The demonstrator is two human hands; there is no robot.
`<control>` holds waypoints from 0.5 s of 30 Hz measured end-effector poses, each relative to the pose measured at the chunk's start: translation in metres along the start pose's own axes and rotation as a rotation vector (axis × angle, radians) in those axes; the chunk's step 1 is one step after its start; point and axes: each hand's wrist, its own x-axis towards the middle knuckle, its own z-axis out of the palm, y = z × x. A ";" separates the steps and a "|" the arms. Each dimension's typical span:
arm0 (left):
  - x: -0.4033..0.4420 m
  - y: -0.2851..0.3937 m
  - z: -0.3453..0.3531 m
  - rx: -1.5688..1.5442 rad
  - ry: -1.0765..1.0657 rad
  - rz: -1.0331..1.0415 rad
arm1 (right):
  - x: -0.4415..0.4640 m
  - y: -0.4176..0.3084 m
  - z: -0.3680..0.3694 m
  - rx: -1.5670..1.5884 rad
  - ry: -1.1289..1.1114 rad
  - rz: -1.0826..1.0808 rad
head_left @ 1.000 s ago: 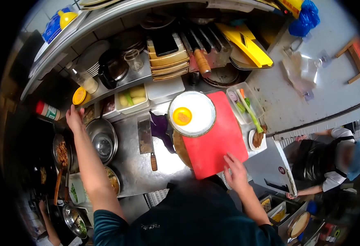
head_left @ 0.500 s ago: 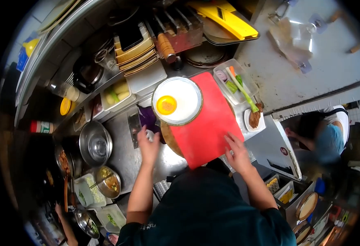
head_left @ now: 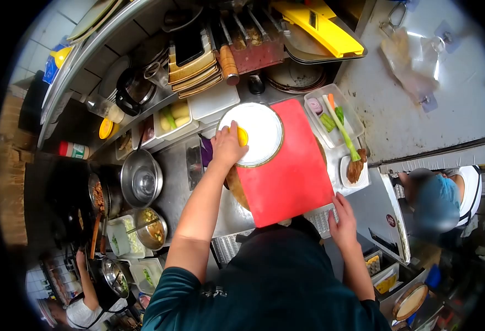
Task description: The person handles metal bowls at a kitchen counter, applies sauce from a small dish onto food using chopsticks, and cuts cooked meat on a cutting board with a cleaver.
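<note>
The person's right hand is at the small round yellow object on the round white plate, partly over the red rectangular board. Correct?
Not the right hand: the head view shows the left hand at the yellow object on the round white plate, partly over the red rectangular board.

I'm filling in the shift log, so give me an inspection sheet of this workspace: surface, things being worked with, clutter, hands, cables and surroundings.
Surface: metal counter; red cutting board overlaps a round wooden block.
Things in use: white round dish on the board; small yellow piece over it, partly hidden.
Clutter: cleaver blade beside a purple item, unclear what; tub of vegetables; metal bowl.
Hands: left hand at the yellow piece, grip unclear; right hand open by the board's near corner, contact unclear.
Cables: nothing seen.
Surroundings: yellow slicer beyond the counter; one person at right, another lower left.
</note>
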 end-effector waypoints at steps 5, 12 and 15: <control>-0.007 -0.020 -0.008 -0.032 0.164 -0.077 | 0.000 0.007 -0.008 -0.029 0.008 0.008; -0.080 -0.137 -0.027 0.033 0.260 -0.298 | 0.008 0.008 0.002 -0.043 -0.019 -0.046; -0.128 -0.199 0.004 0.060 0.187 -0.447 | 0.014 -0.003 0.009 -0.032 -0.041 -0.070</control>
